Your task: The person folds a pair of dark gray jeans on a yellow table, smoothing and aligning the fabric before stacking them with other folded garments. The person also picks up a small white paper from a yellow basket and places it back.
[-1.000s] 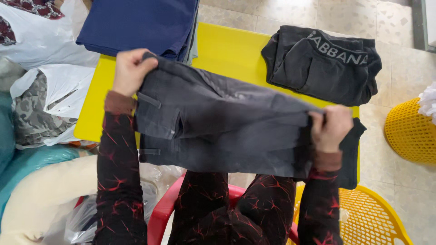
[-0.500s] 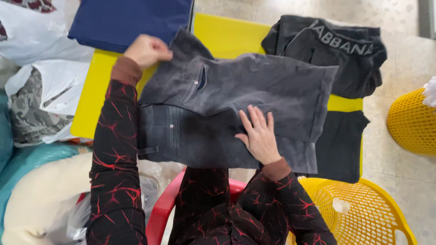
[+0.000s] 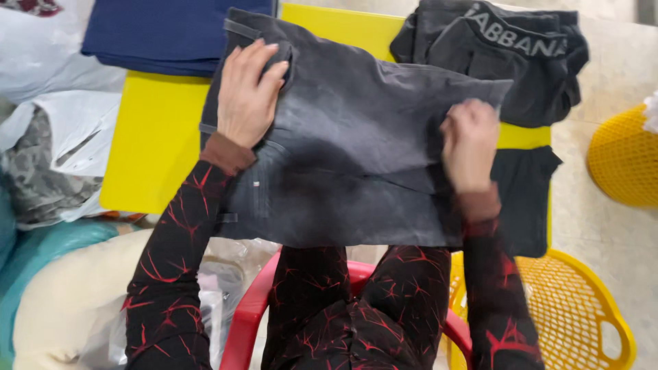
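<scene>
Dark grey jeans [image 3: 356, 157] now folded over on yellow table [image 3: 154, 147]. Left hand [image 3: 248, 92] shifted onto fold, fingers flat. Right hand [image 3: 469, 140] now pinching edge, fingers narrow.

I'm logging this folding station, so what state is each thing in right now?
Grey jeans: folded over, lying flat on the yellow table.
Left hand: pressed flat on the jeans.
Right hand: gripping the jeans' right edge.
Blue cloth: folded, stacked.
Black garment: loosely folded.
Yellow basket: appears empty.
</scene>
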